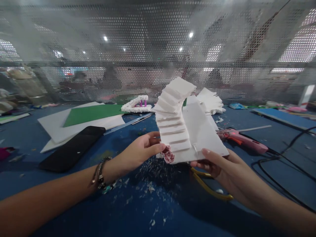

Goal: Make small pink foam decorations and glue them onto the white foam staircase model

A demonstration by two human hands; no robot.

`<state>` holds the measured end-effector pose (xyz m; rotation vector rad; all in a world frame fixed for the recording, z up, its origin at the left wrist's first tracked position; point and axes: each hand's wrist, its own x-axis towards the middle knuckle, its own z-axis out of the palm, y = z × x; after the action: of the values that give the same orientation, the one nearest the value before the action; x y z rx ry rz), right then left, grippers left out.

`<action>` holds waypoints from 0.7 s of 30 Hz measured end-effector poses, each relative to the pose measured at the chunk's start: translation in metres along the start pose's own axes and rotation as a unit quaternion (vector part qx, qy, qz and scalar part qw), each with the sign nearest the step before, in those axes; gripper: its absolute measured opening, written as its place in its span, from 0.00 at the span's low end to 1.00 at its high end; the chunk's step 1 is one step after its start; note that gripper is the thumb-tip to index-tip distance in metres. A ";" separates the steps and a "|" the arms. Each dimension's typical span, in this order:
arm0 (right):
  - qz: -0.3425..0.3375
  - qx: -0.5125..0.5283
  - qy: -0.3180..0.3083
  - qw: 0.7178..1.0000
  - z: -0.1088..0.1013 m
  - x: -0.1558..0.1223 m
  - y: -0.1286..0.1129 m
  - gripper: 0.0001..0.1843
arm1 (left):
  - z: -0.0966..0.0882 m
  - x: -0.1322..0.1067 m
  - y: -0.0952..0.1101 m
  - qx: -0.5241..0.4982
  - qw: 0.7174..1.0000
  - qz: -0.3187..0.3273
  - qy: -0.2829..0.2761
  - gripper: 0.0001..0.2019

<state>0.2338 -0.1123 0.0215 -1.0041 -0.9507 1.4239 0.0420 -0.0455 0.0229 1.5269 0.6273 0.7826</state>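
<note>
I hold a white foam-board staircase model [182, 128] above a blue table [148, 210]. Its curved steps climb away from me off a flat white base. My left hand [140, 150] pinches the model's near left edge, beside a small pink-red flower-like piece [168, 155] stuck at the bottom step. My right hand [217, 163] supports the base from below at its near right corner, thumb on top. A beaded bracelet [100, 176] circles my left wrist.
Yellow-handled pliers [209, 187] lie under my right hand. A pink glue gun [243, 140] with black cables [283, 164] lies to the right. White and green sheets [86, 120], a black phone [74, 151], a metal ruler [128, 123] and another white foam model [137, 104] lie left. White scraps litter the table.
</note>
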 end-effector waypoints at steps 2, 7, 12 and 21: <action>-0.002 -0.003 -0.001 1.000 0.000 0.000 0.000 0.09 | 0.000 -0.001 0.001 0.002 1.000 0.000 -0.004 0.16; 0.001 -0.009 0.009 1.000 0.001 -0.001 -0.001 0.10 | 0.000 -0.003 0.003 0.027 1.000 -0.005 0.007 0.16; -0.005 -0.018 0.025 1.000 0.000 -0.003 0.001 0.10 | -0.001 -0.004 0.001 0.002 1.000 0.012 -0.001 0.17; -0.003 -0.056 0.016 0.998 0.000 -0.001 0.001 0.14 | 0.003 -0.006 0.005 0.014 1.000 -0.025 -0.002 0.19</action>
<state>0.2333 -0.1134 0.0202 -1.1017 -1.0180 1.3575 0.0405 -0.0524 0.0269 1.5318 0.6736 0.7355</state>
